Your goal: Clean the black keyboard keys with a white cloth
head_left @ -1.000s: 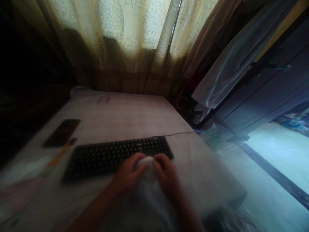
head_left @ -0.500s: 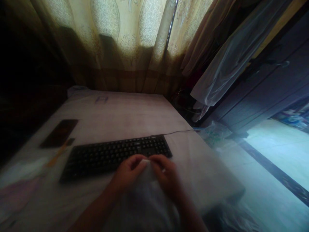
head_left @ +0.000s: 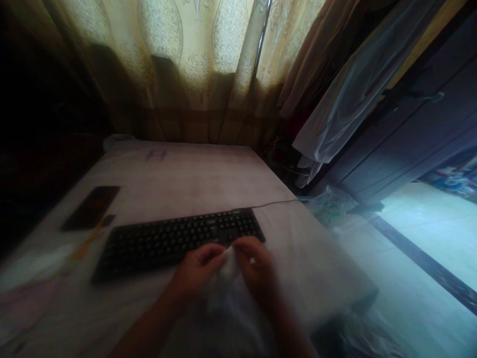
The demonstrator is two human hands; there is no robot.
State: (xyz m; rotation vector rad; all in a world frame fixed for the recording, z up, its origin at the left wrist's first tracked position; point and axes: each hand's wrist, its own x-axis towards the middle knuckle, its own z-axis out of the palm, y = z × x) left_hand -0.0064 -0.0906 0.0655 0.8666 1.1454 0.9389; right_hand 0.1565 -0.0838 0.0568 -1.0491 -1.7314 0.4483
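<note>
My left hand (head_left: 196,271) and my right hand (head_left: 255,266) meet just in front of a black keyboard (head_left: 175,240) on a bed covered with a pale sheet (head_left: 194,174). Both pinch the top of a white cloth (head_left: 228,263) between them, fingers closed on it. The cloth hangs down toward me, thin and blurred. The hands sit over the keyboard's near right edge.
A dark phone (head_left: 91,207) lies left of the keyboard, with a small yellowish object (head_left: 89,238) beside it. The keyboard's cable (head_left: 276,202) runs right. Patterned curtains (head_left: 201,64) hang behind the bed. A dark cupboard (head_left: 413,134) and a pale floor (head_left: 421,238) are on the right.
The hands have shifted slightly on the white cloth, bunching it into a narrower peak between the fingers. The view has drifted a little.
</note>
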